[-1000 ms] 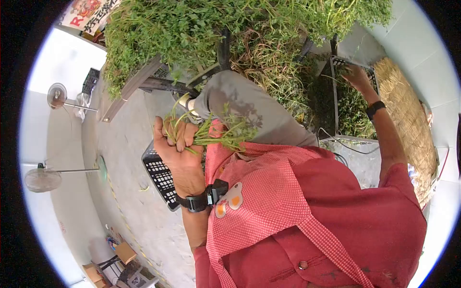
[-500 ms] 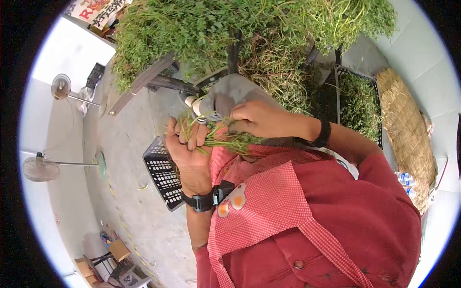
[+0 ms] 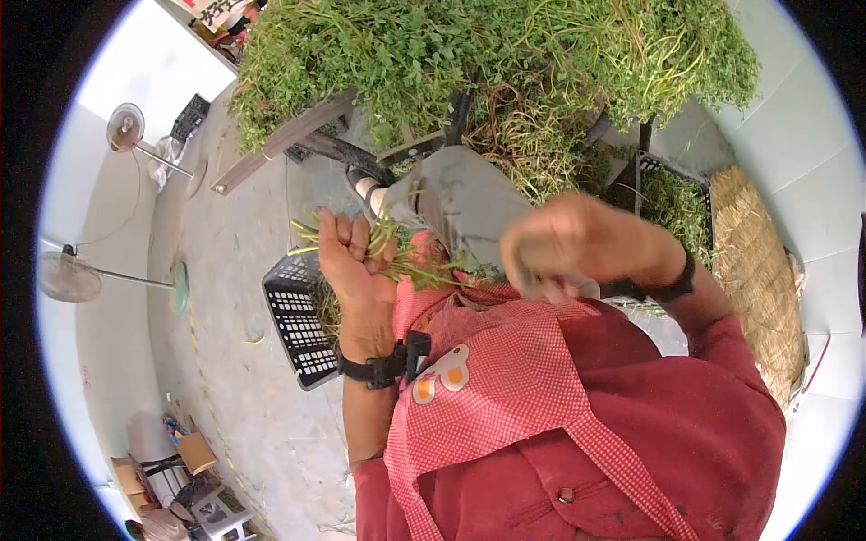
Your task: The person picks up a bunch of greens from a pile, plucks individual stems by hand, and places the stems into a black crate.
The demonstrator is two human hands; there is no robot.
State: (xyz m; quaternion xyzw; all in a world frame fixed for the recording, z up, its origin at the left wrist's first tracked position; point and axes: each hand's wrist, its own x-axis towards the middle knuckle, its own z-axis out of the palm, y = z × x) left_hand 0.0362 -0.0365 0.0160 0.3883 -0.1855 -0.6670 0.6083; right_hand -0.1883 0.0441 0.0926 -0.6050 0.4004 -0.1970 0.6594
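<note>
My left hand [image 3: 356, 257] is palm up with its fingers curled round a small bunch of green stems [image 3: 419, 266]. Cut ends stick out to the left, and leafy parts trail right over the red checked apron [image 3: 492, 374]. To the right of the bunch, apart from it, my right hand [image 3: 559, 243] is smeared by motion, so its fingers and anything in them cannot be made out. A large heap of leafy greens [image 3: 406, 63] lies on the table in front of me.
A black crate [image 3: 302, 329] stands on the floor at the left. Another crate [image 3: 713, 212] holds greens at the right, beside a woven mat [image 3: 753, 279]. More stems [image 3: 532, 135] lie under the table. Two fans [image 3: 126, 126] stand at the far left.
My right hand has moved away from the bunch, to the right. My left hand still holds the stems. The view has shifted slightly.
</note>
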